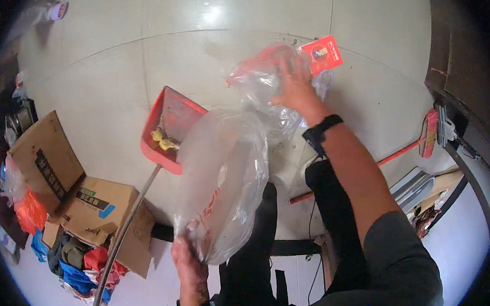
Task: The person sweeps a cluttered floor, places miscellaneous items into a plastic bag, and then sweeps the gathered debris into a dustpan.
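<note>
My left hand (pixel 189 263) is closed on the lower edge of a large clear plastic bag (pixel 223 171), which bulges out and has small red print on it. Ahead and to the right, my right hand (pixel 297 91) grips crumpled clear plastic packaging (pixel 266 90) with red areas, thumb apart from the fingers; the fingertips are partly blurred. Just past that hand lies a red printed card (pixel 324 54) on the floor. Left of the large bag rests a red dustpan (pixel 163 152) with yellow scraps (pixel 164 141) in it; the bag covers part of its right side.
The dustpan's long metal handle (pixel 123 228) runs toward me on the left. Beyond it stands an open cardboard box (pixel 96 201) beside a pile of clothes (pixel 81 269). To the right, a red broom (pixel 407 148) lies on the tiled floor (pixel 205 60).
</note>
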